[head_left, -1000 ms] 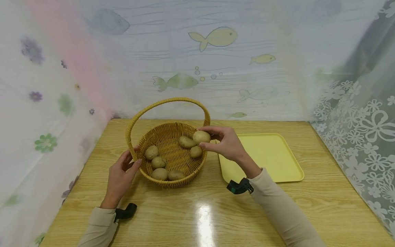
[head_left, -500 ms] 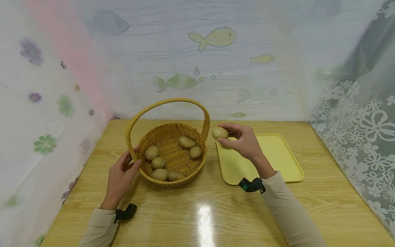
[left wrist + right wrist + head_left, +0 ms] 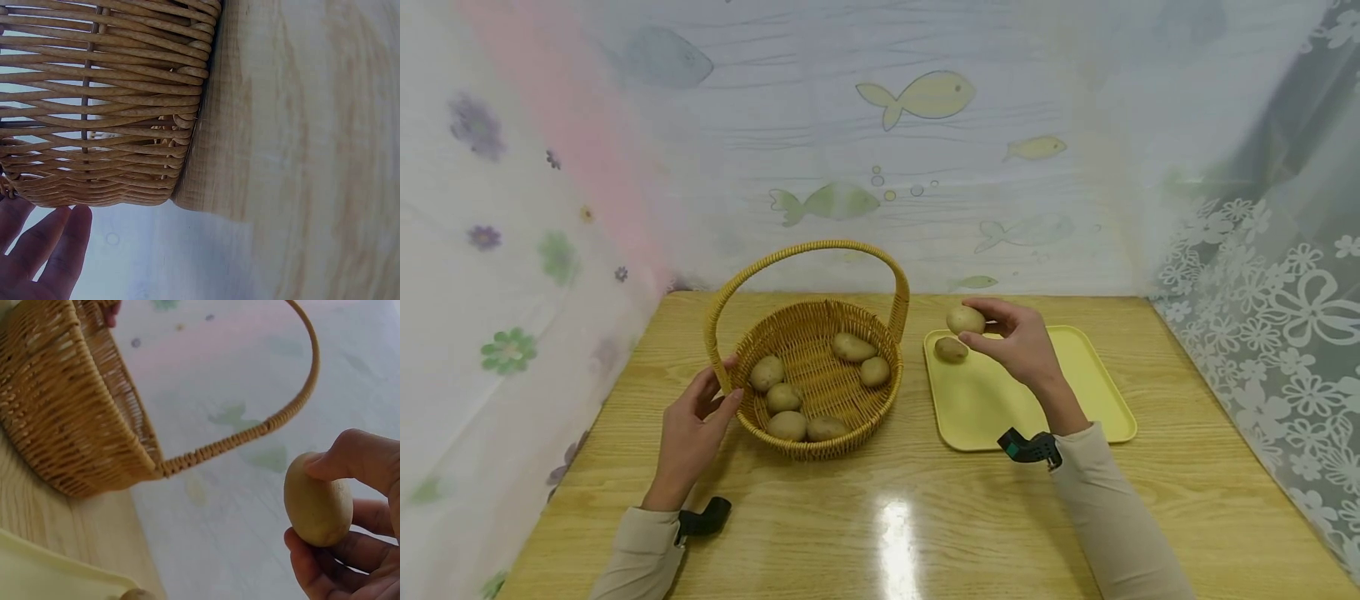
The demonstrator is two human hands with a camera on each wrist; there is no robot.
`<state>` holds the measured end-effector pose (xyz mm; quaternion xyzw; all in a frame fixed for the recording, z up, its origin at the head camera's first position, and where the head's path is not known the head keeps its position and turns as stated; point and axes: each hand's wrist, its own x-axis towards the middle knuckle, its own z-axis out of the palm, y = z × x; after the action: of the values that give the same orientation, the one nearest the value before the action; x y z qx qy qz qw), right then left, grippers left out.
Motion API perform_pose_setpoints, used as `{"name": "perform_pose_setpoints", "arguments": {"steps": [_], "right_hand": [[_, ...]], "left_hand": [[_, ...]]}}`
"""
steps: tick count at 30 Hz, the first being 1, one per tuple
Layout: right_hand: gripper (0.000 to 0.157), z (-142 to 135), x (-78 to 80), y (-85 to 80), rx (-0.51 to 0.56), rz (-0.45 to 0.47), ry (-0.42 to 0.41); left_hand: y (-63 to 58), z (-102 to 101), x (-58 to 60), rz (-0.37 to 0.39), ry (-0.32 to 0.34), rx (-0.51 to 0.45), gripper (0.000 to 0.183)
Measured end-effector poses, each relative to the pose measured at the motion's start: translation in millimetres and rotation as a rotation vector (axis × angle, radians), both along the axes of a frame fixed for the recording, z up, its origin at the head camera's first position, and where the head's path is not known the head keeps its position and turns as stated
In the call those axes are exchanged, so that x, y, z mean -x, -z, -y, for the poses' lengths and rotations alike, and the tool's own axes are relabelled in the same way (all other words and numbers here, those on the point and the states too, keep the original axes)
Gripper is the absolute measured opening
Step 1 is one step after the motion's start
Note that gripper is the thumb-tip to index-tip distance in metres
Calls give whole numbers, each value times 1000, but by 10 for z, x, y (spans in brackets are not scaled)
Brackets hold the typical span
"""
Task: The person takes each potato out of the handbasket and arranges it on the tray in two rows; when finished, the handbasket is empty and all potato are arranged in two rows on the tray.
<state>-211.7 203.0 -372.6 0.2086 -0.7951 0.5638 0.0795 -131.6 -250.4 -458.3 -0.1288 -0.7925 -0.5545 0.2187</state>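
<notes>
My right hand (image 3: 1018,342) pinches a pale potato (image 3: 317,500) between thumb and fingers, above the back left of the yellow tray (image 3: 1000,417). Just below it on the tray lies another potato (image 3: 951,350). My left hand (image 3: 696,433) holds the wicker basket (image 3: 827,450) at its left rim, by the foot of the tall arched handle (image 3: 820,245). Seen from the left wrist, the fingers (image 3: 65,247) meet the basket's woven side. Inside the basket are several potatoes, among them a long one (image 3: 853,347) at the right and a rounder one (image 3: 767,372) at the left.
Basket and tray stand side by side on a wood-grain table (image 3: 820,533), with a narrow strip of table between them. Behind rises a pale curtain (image 3: 820,100) printed with fish. Flowered cloth (image 3: 508,350) hangs at the left and a lace-patterned sheet (image 3: 1285,333) at the right.
My right hand has carried the potato rightward from the basket's right rim to over the tray. The potato on the tray, hidden behind that hand before, now shows. The left hand has stayed put.
</notes>
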Motion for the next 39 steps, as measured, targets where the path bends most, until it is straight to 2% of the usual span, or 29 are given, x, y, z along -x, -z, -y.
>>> {"name": "perform_pose_setpoints", "arguments": {"steps": [9, 22, 33, 39], "right_hand": [[45, -166, 48, 113, -8, 14, 40], [48, -338, 177, 293, -67, 85, 124], [52, -467, 322, 591, -127, 166, 182], [51, -510, 401, 766, -224, 173, 247]], "left_hand": [[-10, 7, -5, 4, 2, 1, 49], [-16, -11, -14, -1, 2, 5, 49], [-35, -13, -27, 6, -6, 1, 49], [-12, -5, -24, -1, -6, 2, 49]]}}
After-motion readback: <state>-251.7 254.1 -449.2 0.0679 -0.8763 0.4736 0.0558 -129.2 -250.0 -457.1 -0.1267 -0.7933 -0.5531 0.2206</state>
